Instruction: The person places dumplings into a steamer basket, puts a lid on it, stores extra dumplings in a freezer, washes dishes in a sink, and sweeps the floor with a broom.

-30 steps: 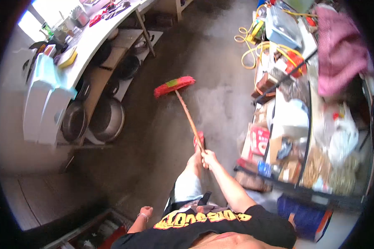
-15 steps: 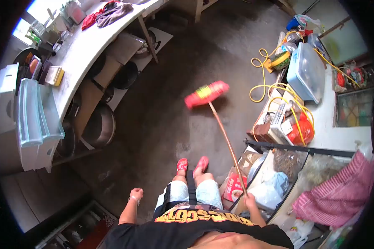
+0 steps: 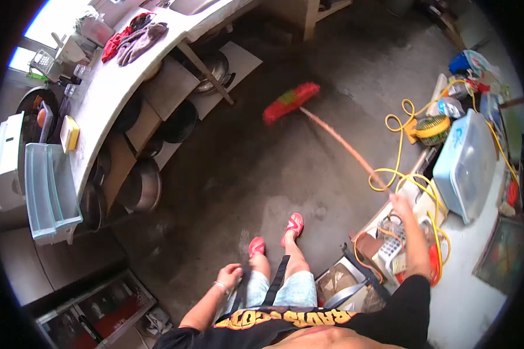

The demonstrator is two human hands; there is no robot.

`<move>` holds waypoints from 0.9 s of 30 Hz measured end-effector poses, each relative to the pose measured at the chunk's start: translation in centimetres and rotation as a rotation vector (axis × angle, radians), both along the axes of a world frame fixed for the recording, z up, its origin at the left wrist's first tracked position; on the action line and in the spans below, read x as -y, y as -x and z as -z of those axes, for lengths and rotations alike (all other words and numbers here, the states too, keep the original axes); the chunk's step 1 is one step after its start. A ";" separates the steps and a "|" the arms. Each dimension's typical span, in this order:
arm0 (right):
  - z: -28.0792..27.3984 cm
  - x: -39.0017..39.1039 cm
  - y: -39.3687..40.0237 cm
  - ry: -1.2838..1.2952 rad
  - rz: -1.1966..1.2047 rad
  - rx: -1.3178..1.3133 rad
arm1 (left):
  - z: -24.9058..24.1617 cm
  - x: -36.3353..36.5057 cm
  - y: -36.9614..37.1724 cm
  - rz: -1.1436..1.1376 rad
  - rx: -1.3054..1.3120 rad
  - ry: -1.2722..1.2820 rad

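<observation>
My right hand (image 3: pixel 399 205) is closed around the upper end of a broom (image 3: pixel 339 138) with a long copper-coloured handle. The broom's red head (image 3: pixel 292 103), with a yellow-green patch, is out on the dark floor ahead of me and slightly blurred. My arm is stretched forward on the right, above the cluttered low surface. In front of my body on the left hangs my left hand (image 3: pixel 230 275), its fingers curled in with nothing visible in them and a bracelet on the wrist.
A white counter (image 3: pixel 108 87) curves along the left, with pots and a wok (image 3: pixel 142 185) on the shelf below. To the right stand a lidded blue plastic box (image 3: pixel 464 166), a looping yellow hose or cable (image 3: pixel 397 168) and a power strip or remote-like white item (image 3: pixel 390 247). Dark floor (image 3: pixel 233 168) spreads between.
My right hand has moved forward and right with the broom, and the broom head has gone farther away. My left hand has come in toward my legs. My feet have stepped and the view has turned.
</observation>
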State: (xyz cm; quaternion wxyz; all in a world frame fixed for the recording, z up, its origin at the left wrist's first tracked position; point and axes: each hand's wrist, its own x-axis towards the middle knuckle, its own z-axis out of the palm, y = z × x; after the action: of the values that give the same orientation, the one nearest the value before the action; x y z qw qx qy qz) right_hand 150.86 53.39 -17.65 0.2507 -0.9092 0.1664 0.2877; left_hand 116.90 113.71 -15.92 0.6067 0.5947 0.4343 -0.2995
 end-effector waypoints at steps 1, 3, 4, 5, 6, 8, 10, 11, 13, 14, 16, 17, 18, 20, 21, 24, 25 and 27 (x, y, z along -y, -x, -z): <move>-2.2 -2.6 -6.8 0.125 -0.278 0.099 | -0.1 2.5 -1.8 0.048 0.024 0.011; -3.1 -9.2 -17.5 0.257 -0.427 0.103 | 1.4 6.8 -2.8 0.082 0.086 0.022; -2.4 -12.8 -21.2 0.239 -0.404 0.074 | 2.6 8.5 -2.9 0.072 0.133 0.017; -1.1 -16.8 -23.8 0.222 -0.383 0.071 | 0.9 9.7 -5.1 0.228 0.126 -0.099; 2.6 -19.8 -26.1 0.197 -0.436 0.093 | 2.2 10.4 -4.8 0.442 0.206 -0.269; 4.7 -27.8 -27.0 0.152 -0.317 0.031 | 3.8 11.0 -5.1 0.726 0.323 -0.385; 10.2 -28.1 -24.6 0.142 -0.138 0.037 | 4.5 11.4 -6.3 0.838 0.233 -0.482; 12.0 -27.1 -22.5 0.058 -0.136 0.029 | 4.0 11.8 -6.2 0.898 0.180 -0.512; 15.4 -24.3 -18.1 0.121 -0.121 0.101 | 3.8 11.8 -7.4 0.950 0.131 -0.489; 15.3 -22.3 -15.3 0.096 -0.071 0.044 | 3.3 11.7 -7.5 0.979 0.100 -0.470; 14.3 -17.8 -8.9 0.075 0.013 0.095 | 4.1 11.6 -7.8 0.954 0.107 -0.466; 13.9 -15.2 -5.8 0.070 0.032 0.125 | 4.2 11.5 -8.4 0.953 0.064 -0.441; 12.7 -12.8 -2.9 0.080 0.062 0.164 | 4.3 11.5 -9.2 0.947 0.021 -0.421; 12.0 -6.3 3.0 0.033 0.076 0.212 | 5.4 11.4 -11.2 0.912 -0.088 -0.428; 9.5 -4.6 4.6 0.015 0.084 0.295 | 6.2 11.2 -12.2 0.891 -0.150 -0.430; 5.2 2.0 4.9 0.047 0.060 0.283 | 10.4 11.3 -13.8 1.031 -0.012 -0.620; 3.7 3.0 2.7 0.137 0.050 0.186 | 10.4 11.6 -14.8 1.088 -0.012 -0.611; 5.8 8.8 -1.5 0.305 -0.077 0.151 | 9.6 12.3 -17.9 1.189 0.001 -0.589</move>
State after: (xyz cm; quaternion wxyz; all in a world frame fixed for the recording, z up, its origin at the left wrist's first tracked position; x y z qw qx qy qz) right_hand 152.36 44.59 -23.42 0.1104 -0.9614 0.1538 0.1995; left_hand 134.85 101.42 -25.56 0.1504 0.8741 0.0957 -0.4518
